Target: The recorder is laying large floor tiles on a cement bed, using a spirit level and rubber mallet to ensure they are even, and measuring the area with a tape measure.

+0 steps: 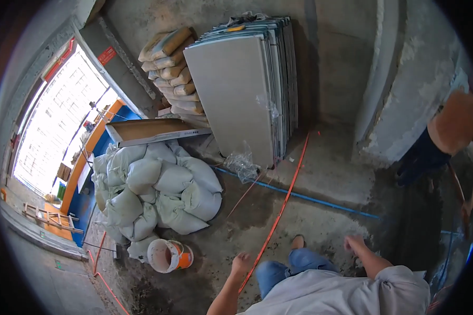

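Observation:
My left hand (242, 262) hangs loosely curled beside an orange floor conduit (287, 194), with no object visible in it. Just to its left stands a white and orange bucket (171, 256). My right hand (353, 243) is also curled above the wet concrete, and I see nothing in it. Both hands are low in the view, either side of my jeans-clad legs. A blue pipe (320, 202) crosses the floor beyond them, near crumpled clear plastic (240, 163).
White sacks (157, 178) form a heap at left, below a leaning cardboard piece (142, 131). Stacked grey boards (226, 84) and tan bags (168, 52) stand against the back wall. A ladder (50, 218) lies by the bright doorway. Another person (446, 126) is beside the right wall.

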The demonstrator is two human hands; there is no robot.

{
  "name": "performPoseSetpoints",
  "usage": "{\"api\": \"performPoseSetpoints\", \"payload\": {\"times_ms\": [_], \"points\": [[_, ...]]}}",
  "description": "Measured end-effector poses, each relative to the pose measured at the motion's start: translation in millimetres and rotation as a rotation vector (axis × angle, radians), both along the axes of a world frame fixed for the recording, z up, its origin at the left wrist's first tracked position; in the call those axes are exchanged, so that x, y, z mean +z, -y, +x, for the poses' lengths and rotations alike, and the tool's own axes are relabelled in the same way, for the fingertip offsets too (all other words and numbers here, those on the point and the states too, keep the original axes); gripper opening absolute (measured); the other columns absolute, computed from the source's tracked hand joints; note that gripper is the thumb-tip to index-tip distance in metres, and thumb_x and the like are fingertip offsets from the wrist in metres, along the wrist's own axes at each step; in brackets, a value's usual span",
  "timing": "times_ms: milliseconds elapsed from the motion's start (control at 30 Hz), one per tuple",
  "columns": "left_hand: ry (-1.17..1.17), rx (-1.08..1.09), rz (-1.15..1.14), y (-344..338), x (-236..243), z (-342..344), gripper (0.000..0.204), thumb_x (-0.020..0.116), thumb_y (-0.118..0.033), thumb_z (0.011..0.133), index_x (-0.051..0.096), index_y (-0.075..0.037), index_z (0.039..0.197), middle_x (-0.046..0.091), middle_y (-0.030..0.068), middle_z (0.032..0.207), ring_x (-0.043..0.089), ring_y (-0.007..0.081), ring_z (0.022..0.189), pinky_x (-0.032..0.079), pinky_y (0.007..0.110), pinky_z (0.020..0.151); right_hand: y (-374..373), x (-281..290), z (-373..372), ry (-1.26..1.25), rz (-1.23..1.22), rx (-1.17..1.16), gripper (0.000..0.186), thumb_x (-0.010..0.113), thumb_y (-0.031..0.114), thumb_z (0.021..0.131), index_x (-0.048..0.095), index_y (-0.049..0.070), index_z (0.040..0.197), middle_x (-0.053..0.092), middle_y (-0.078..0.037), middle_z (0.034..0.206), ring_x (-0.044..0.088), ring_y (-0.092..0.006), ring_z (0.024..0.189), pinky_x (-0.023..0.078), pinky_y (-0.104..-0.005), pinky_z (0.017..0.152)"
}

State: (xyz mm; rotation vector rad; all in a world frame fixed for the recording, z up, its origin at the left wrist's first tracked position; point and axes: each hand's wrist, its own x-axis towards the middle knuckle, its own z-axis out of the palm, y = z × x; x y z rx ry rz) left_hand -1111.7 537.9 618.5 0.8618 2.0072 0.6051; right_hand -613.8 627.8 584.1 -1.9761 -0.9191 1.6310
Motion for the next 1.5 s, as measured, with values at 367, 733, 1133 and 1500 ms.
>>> {"api": "performPoseSetpoints", "payload": {"times_ms": [367, 733, 1133, 1500], "points": [[-0.509, -1.197, -0.271, -106, -153, -148, 0.026, 0.064, -0.031, 0.079, 0.063, -0.014, 0.098, 0.067, 0.0107, 0.095, 0.065, 0.0277, 0.087, 0.051, 0.041, 0.067, -335, 198, -200, -0.056, 0.657, -0.008, 0.017, 0.058, 0.008, 0.083, 0.062, -0.004, 0.094, 0.062, -0.007, 0.070, 0.058, -0.0114, 0.059, 0.049, -0.0253, 0.057], [-0.492, -0.302, 0.970, -780, 192, -154, 0.050, 0.057, -0.021, 0.087, 0.041, 0.000, 0.130, 0.049, 0.0255, 0.124, 0.049, 0.0427, 0.111, 0.043, 0.046, 0.091, -570, 307, -278, 0.143, 0.901, 0.103, 0.017, 0.060, 0.013, 0.087, 0.062, -0.003, 0.092, 0.061, -0.004, 0.070, 0.056, -0.0078, 0.062, 0.046, -0.0234, 0.058], [-0.848, -0.444, 1.132, -1050, 353, -96, 0.053, 0.048, -0.034, 0.091, 0.040, -0.005, 0.134, 0.038, 0.0200, 0.140, 0.033, 0.0357, 0.132, 0.023, 0.050, 0.109, -1053, 471, -386, 0.776, 1.556, 0.449, 0.020, 0.058, 0.021, 0.080, 0.066, 0.003, 0.084, 0.065, -0.018, 0.082, 0.062, -0.0360, 0.078, 0.049, -0.0409, 0.068], [-0.832, -0.467, 0.983, -1049, 364, -98, 0.050, 0.048, -0.038, 0.090, 0.048, -0.007, 0.129, 0.039, 0.0197, 0.139, 0.033, 0.0358, 0.132, 0.019, 0.047, 0.111, -1231, 511, -499, 1.070, 0.882, 0.940, 0.040, 0.071, 0.017, 0.061, 0.068, -0.002, 0.095, 0.067, -0.019, 0.097, 0.066, -0.0304, 0.085, 0.052, -0.0378, 0.074]]}}
